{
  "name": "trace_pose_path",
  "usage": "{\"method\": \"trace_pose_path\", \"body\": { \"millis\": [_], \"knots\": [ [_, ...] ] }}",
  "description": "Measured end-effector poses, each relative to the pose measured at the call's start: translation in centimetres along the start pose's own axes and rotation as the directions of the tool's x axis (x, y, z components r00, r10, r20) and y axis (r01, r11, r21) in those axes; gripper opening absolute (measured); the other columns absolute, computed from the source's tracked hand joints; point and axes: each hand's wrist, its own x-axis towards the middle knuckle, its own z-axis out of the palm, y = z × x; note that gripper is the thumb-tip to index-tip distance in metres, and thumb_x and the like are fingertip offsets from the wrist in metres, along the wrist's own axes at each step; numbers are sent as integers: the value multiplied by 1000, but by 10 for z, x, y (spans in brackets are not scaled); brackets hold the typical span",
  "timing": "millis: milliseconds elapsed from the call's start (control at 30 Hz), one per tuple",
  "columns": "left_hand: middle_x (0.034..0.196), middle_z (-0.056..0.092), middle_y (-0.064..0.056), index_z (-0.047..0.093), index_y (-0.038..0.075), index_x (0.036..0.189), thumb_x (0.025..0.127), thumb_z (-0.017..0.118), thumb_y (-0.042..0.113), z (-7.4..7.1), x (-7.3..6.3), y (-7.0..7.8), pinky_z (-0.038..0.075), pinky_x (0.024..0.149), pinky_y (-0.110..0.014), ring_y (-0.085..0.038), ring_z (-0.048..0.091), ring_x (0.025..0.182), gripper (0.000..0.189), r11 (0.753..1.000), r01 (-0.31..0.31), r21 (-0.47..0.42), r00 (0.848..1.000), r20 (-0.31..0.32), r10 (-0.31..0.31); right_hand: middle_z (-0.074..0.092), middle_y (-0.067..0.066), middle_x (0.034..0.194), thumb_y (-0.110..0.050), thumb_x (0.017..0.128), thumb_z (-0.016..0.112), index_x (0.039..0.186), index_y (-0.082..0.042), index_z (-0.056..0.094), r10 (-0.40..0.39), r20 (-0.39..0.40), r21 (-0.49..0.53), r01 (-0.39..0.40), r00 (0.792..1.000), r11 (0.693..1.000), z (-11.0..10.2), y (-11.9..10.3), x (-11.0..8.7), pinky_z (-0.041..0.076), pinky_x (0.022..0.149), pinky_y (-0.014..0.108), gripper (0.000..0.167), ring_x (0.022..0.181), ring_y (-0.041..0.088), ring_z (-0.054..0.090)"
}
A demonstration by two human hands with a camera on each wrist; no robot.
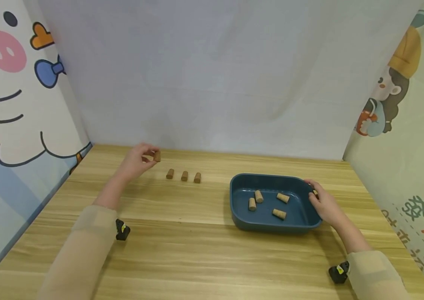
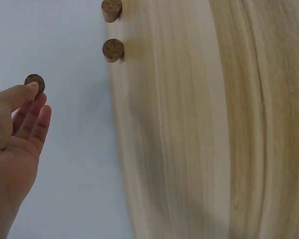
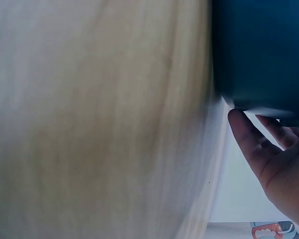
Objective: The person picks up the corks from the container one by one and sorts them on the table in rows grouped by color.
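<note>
My left hand [image 1: 137, 160] pinches a cork stopper [image 1: 157, 156] between thumb and fingertips, above the far left part of the table. In the left wrist view the round end of this held cork [image 2: 36, 85] shows beside the thumb. Just right of the hand, three more corks [image 1: 184, 176] stand in a short row on the wood. A dark blue rectangular tub [image 1: 275, 227] sits to the right with several lighter corks [image 1: 279, 214] lying or standing inside. My right hand [image 1: 326, 204] grips the tub's right end at the rim; the right wrist view shows fingers [image 3: 251, 144] against its outer wall.
The wooden table [image 1: 182, 258] ends at a pale grey cloth backdrop [image 1: 212, 83]. Printed cartoon panels [image 1: 28, 91] flank it on both sides. A small black device [image 1: 122, 230] is fixed at the left sleeve, and another black device [image 1: 338, 273] at the right sleeve.
</note>
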Motion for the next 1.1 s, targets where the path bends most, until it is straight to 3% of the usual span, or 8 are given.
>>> {"method": "trace_pose_path", "body": {
  "millis": [400,667,1100],
  "knots": [
    [120,50,-29,53,-11,123,84,61,-11,17,-1,-31,50,91,-49,-44,55,107,40,998,56,-39,996,69,-54,39,40,132,-6,100,35,140,5,31,-12,-18,10,12,1000,1000,0,-1,1,46,84,58,42,108,52,51],
    [122,48,-30,49,-11,128,87,57,-8,31,-4,-46,47,94,-50,-44,53,110,43,989,140,-46,982,136,-133,40,40,132,-7,100,35,140,5,32,-12,-22,1,12,1000,1000,0,-2,0,46,83,57,42,107,51,52],
    [122,51,-30,51,-9,127,90,55,-6,38,3,-46,47,93,-50,-42,54,108,38,991,120,54,970,208,-128,39,39,134,-7,100,36,140,5,32,10,-15,-2,-10,1000,1000,-1,-4,0,46,85,58,42,108,50,52]
  ]
}}
